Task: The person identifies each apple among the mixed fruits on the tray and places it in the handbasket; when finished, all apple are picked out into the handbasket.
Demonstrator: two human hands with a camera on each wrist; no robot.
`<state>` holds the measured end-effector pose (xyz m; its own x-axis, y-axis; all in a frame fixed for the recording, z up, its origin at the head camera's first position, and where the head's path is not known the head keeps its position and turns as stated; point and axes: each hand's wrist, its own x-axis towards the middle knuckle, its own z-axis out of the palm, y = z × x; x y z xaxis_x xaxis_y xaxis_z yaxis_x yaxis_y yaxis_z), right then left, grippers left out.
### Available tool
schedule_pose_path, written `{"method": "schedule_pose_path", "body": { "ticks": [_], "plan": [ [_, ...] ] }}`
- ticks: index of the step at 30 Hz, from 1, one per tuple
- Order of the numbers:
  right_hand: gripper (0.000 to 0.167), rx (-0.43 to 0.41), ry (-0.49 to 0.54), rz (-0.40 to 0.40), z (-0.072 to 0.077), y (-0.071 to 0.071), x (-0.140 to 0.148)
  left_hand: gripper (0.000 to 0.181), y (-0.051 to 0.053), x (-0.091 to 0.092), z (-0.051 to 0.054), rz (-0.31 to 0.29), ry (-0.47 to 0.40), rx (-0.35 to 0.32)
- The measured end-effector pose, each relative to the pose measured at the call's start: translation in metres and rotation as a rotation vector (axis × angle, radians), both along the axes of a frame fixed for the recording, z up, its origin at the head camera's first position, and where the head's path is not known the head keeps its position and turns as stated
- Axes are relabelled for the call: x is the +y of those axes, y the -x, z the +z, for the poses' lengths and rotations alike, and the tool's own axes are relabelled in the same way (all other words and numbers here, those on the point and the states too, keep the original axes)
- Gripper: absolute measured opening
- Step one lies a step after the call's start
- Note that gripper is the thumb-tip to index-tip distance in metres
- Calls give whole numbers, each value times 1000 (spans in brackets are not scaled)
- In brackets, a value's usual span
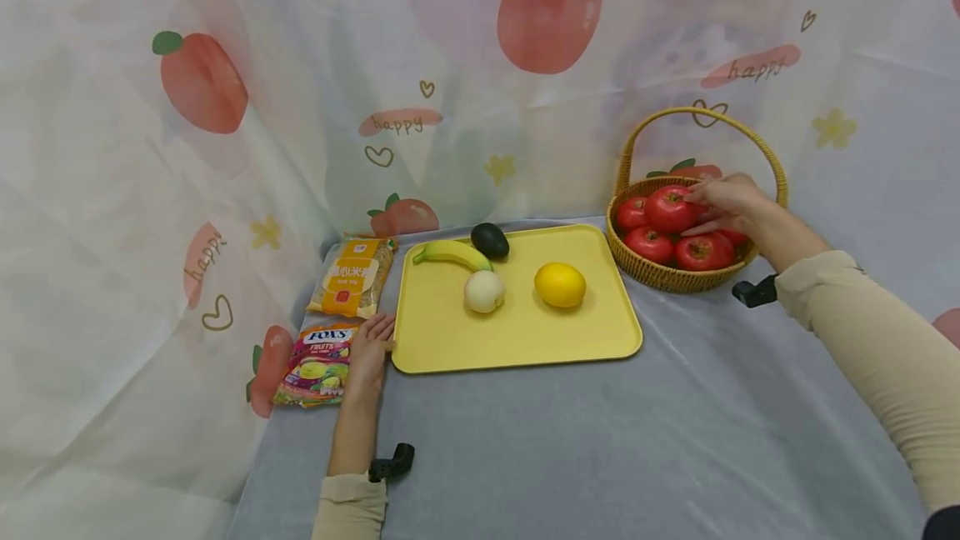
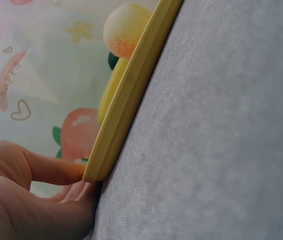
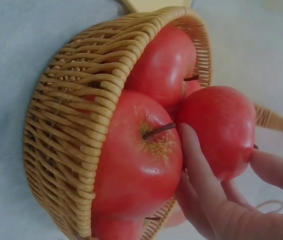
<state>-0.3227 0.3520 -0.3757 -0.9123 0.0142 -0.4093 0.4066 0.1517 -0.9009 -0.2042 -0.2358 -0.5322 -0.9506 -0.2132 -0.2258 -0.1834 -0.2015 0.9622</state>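
In the head view my right hand (image 1: 731,200) reaches into the wicker basket (image 1: 667,277) at the back right. It grips a red apple (image 3: 220,131) between thumb and fingers, on top of several other red apples (image 3: 136,155). My left hand (image 1: 369,350) is at the near left side of the yellow tray (image 1: 517,348). The left wrist view shows its thumb (image 2: 56,170) on the tray's rim and the other fingers below, so it holds the edge. On the tray lie a banana (image 1: 453,253), an avocado (image 1: 490,241), a pale peach (image 1: 483,292) and a lemon (image 1: 560,285).
Left of the tray lie an orange-and-clear packet of grain (image 1: 352,277) and a purple Fox's candy bag (image 1: 318,367), close beside the left hand. The basket's tall handle (image 1: 701,111) arches over the apples. A fruit-printed curtain (image 1: 465,40) hangs behind the grey cloth (image 1: 517,448).
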Motion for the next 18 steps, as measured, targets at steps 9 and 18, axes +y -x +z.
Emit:
{"method": "schedule_pose_path", "body": {
  "ticks": [9, 18],
  "plan": [
    [70, 40, -74, -83, -3, 2, -4, 68, 0, 0, 0, -7, -2, -10],
    [49, 154, -314, -57, -7, 3, -11, 68, 1, 0, -2, -5, 3, -22]
  ]
}}
